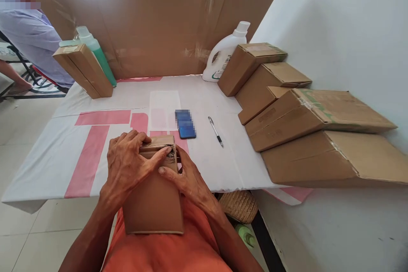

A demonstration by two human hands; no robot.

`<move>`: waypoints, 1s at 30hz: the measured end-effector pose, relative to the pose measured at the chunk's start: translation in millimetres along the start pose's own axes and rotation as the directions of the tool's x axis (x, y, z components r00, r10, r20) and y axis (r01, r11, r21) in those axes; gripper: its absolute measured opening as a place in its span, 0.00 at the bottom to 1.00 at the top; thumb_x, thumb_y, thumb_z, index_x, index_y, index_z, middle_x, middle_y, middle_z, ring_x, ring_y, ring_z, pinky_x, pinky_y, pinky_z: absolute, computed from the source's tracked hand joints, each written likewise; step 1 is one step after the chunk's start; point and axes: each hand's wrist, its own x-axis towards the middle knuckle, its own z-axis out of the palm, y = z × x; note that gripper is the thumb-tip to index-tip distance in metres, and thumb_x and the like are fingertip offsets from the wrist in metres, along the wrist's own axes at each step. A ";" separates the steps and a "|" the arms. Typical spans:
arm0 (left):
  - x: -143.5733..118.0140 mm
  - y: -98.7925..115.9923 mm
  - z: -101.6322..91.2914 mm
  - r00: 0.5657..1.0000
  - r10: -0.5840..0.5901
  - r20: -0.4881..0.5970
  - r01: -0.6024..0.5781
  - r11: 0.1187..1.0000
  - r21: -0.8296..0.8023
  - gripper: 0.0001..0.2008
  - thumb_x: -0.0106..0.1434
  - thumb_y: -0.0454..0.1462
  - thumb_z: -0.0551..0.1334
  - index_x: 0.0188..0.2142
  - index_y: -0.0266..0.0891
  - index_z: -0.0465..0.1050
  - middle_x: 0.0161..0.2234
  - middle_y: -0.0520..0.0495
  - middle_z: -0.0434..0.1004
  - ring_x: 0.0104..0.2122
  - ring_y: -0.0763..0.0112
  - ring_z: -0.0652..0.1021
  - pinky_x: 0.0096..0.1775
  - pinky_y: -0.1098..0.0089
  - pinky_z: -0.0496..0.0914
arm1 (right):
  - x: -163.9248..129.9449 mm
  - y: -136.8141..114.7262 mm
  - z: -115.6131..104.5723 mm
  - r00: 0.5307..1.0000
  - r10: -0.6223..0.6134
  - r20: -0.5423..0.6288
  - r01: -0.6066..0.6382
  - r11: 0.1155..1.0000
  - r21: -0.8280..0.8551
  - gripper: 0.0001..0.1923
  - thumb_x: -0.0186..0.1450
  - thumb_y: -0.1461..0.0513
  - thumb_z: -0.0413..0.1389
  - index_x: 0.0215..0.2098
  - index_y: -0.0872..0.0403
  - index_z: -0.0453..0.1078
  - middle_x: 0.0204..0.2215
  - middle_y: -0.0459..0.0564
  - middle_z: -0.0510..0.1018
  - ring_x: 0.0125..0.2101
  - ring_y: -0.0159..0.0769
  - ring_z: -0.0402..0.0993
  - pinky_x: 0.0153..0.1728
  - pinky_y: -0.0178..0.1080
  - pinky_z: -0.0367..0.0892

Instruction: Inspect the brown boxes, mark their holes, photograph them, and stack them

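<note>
A brown cardboard box lies lengthwise from my lap to the near edge of the table. My left hand covers its far left corner, the index finger stretched across the taped end flap. My right hand grips the right side of that same end, thumb on top near the torn tape. Both hands hold the box.
The table has a white and pink cover. On it lie a blue phone, a pen and a clear sheet. Several boxes lean at right, a white jug behind, a box with green bottle at left. Another person sits far left.
</note>
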 end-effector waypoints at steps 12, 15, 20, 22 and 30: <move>-17.3 0.7 -9.6 0.999 -0.033 0.019 0.032 0.999 0.043 0.15 0.63 0.52 0.67 0.35 0.45 0.78 0.36 0.49 0.82 0.34 0.55 0.81 0.35 0.60 0.66 | 4.6 -8.6 -0.8 0.997 -0.070 -0.015 0.071 0.993 0.092 0.29 0.71 0.42 0.60 0.65 0.45 0.69 0.61 0.55 0.76 0.59 0.51 0.73 0.60 0.53 0.69; -19.5 -3.4 -9.9 1.000 -0.001 0.016 0.001 1.000 0.029 0.16 0.64 0.53 0.66 0.38 0.45 0.79 0.37 0.49 0.83 0.35 0.55 0.82 0.35 0.60 0.67 | 3.7 -8.7 -0.6 0.996 -0.084 -0.005 0.084 0.995 0.057 0.23 0.72 0.46 0.59 0.60 0.47 0.70 0.57 0.54 0.76 0.57 0.49 0.73 0.59 0.52 0.69; -16.2 5.1 2.6 0.997 0.074 -0.008 -0.072 0.988 0.135 0.16 0.65 0.53 0.67 0.34 0.44 0.76 0.34 0.47 0.82 0.33 0.55 0.80 0.35 0.59 0.66 | 10.5 -6.9 2.3 0.995 -0.075 -0.063 0.078 0.996 0.035 0.11 0.72 0.55 0.54 0.50 0.48 0.69 0.51 0.51 0.76 0.55 0.47 0.72 0.60 0.51 0.68; -13.1 9.2 11.4 0.995 0.093 -0.024 -0.087 0.978 0.192 0.18 0.66 0.54 0.66 0.32 0.44 0.74 0.33 0.46 0.81 0.33 0.54 0.80 0.36 0.58 0.67 | 15.3 -4.7 3.2 0.996 -0.055 -0.065 0.057 0.997 0.043 0.11 0.72 0.56 0.52 0.50 0.49 0.70 0.50 0.51 0.78 0.54 0.46 0.72 0.59 0.51 0.69; -14.5 -19.6 7.3 0.961 0.268 0.073 -0.275 0.953 0.126 0.21 0.69 0.57 0.64 0.44 0.44 0.79 0.37 0.45 0.83 0.35 0.53 0.81 0.39 0.57 0.70 | 31.4 30.3 -52.6 0.994 -0.077 -0.083 0.082 0.995 0.055 0.29 0.72 0.37 0.53 0.55 0.48 0.77 0.57 0.56 0.81 0.54 0.48 0.78 0.49 0.48 0.75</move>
